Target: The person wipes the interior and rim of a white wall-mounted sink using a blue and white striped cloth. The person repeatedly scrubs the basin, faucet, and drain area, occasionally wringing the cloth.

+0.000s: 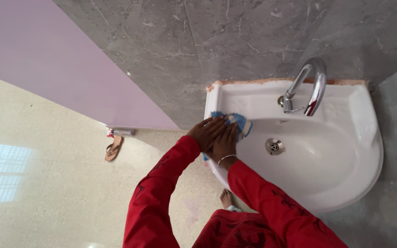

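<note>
Blue cloth (237, 121) | lies lengthwise along sink (345, 151) rim | both hands (217, 135) pressing

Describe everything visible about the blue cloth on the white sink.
The blue cloth is a small, soft-looking rag, light blue with a paler patch and a wavy, scalloped edge. It lies crumpled on the left rim of the white ceramic wall-mounted sink, partly over the inner slope of the basin. Both hands press on it: the left hand and the right hand lie side by side and cover most of it, so only its far end and a small corner below the hands show.
</note>
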